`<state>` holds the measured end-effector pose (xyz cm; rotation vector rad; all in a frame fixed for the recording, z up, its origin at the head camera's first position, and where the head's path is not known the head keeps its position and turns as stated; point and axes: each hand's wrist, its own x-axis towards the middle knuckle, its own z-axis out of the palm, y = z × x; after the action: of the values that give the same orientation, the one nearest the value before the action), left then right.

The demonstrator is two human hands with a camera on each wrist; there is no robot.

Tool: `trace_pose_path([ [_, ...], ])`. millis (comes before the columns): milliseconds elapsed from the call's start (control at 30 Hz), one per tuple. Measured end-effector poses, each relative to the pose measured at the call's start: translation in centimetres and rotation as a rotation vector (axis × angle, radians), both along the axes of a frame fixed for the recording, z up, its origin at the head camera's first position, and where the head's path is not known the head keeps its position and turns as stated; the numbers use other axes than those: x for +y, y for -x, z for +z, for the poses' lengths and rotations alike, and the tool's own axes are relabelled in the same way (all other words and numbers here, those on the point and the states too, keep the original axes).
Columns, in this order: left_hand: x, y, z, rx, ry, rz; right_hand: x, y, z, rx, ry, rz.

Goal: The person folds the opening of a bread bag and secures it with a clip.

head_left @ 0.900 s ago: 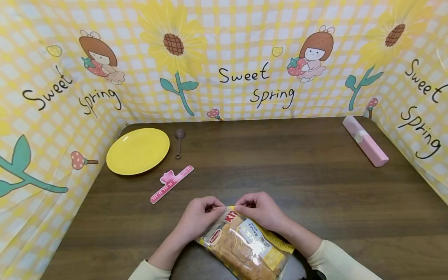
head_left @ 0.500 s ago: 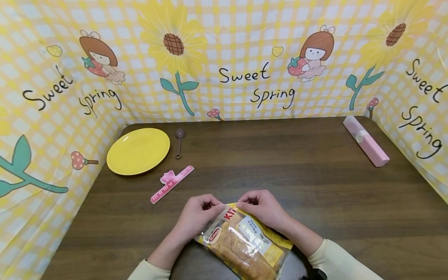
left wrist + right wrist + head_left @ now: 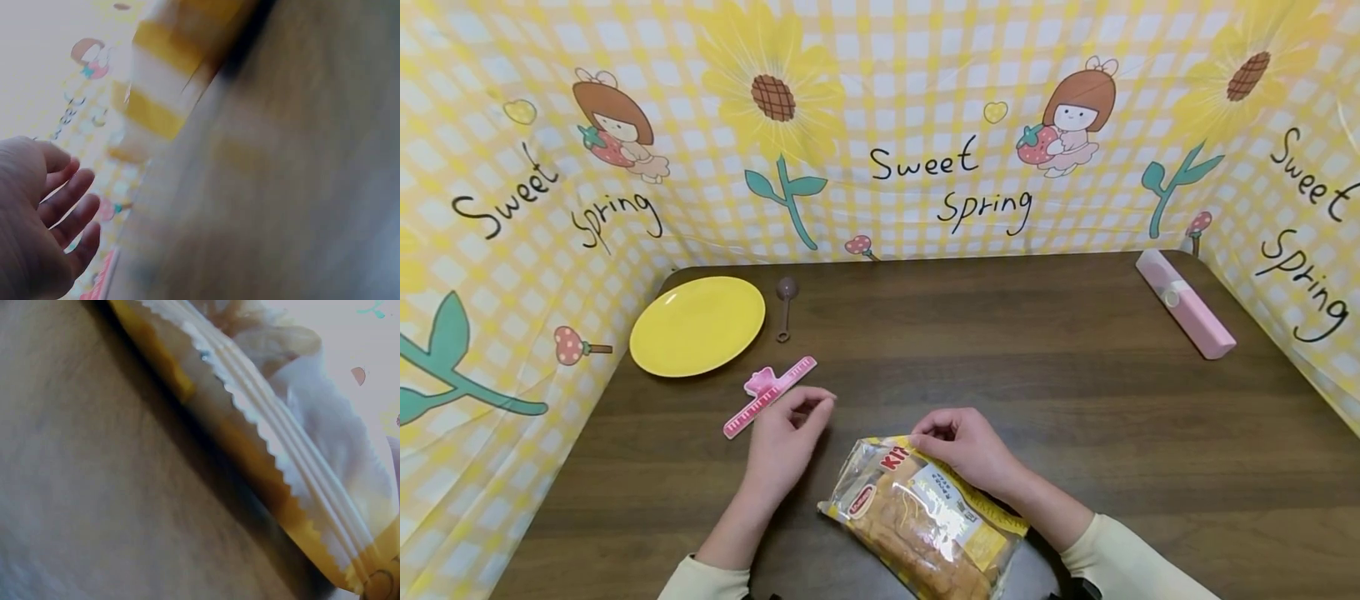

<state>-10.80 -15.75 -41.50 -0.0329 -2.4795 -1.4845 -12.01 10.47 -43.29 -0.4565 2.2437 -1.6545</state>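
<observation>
A clear and yellow bag of bread [image 3: 917,525] lies near the table's front edge. My right hand [image 3: 973,450] pinches its top edge between thumb and fingers. To the left of the bag, my left hand [image 3: 786,446] is off it, with fingers loosely bent and nothing in them, as the left wrist view of the hand [image 3: 50,212] also shows. Just beyond that hand lies a pink ruler-shaped bag clip [image 3: 760,408], partly overlapped by the fingers. The right wrist view is filled by the bag's serrated seal [image 3: 269,425].
A yellow plate [image 3: 700,327] stands at the back left, with a brown spoon [image 3: 785,308] beside it. A long pink and white case [image 3: 1186,304] lies at the back right. Checked cloth [image 3: 910,100] walls in the brown table [image 3: 1112,400].
My left hand has let go of the bag's top edge and moved left and away from me to the pink clip. The right hand stays on the bag.
</observation>
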Motion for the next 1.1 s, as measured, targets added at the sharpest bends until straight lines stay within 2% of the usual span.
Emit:
trace_pose_path([
  [133,-1.4,0.4,0.0,0.100,0.064,0.109,0.2,-0.1,-0.2,-0.012,-0.003,0.008],
  [300,-3.0,1.0,-0.2,0.227,0.201,0.185,0.3,-0.1,-0.5,0.001,-0.002,0.011],
  [400,-4.0,1.4,-0.6,0.268,0.235,0.211,0.2,-0.1,-0.5,0.006,0.001,0.011],
  [500,-4.7,1.8,-0.9,0.281,0.239,0.247,0.2,-0.1,-0.4,-0.006,-0.003,0.009],
  [600,-5.3,2.1,-1.1,0.257,0.221,0.285,0.3,-0.1,-0.3,-0.002,-0.004,0.008],
  [767,-5.8,2.4,-1.4,0.128,0.157,0.325,0.2,-0.1,-0.1,-0.003,0.002,0.009],
  [900,-6.0,2.6,-1.6,0.036,0.156,0.312,0.1,-0.1,0.0,-0.005,0.004,0.009],
  [1100,-6.3,2.6,-1.7,0.018,0.195,0.272,0.0,-0.1,0.0,0.004,0.017,0.011],
])
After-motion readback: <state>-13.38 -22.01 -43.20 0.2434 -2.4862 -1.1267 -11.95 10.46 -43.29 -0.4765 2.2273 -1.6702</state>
